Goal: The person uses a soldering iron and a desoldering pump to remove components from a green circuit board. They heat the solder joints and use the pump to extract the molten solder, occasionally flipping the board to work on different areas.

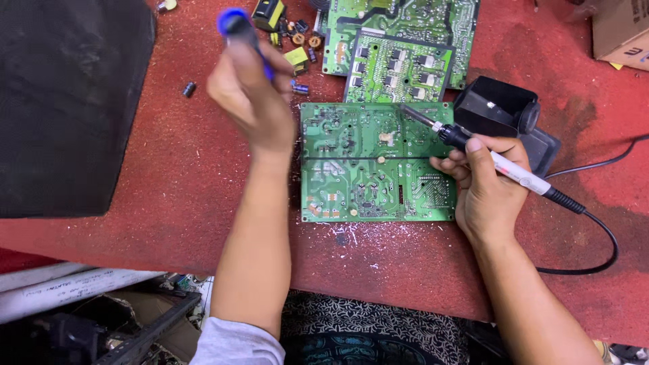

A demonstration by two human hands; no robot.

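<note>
Fingers of the right hand (488, 182) are wrapped round a soldering iron (483, 153), its tip resting on the green circuit board (376, 162) lying flat on the red counter (169, 182). The left hand (249, 94) is closed on a blue-ended desoldering pump (238, 27), lifted off the board's left edge. The hot tip could slide and scorch nearby parts, since neither hand pins the board. The iron's black cable (595, 236) loops near the stand (503, 115) and could tug the tip. Loose components (297, 51) lie beyond, beside more boards (399, 47).
</note>
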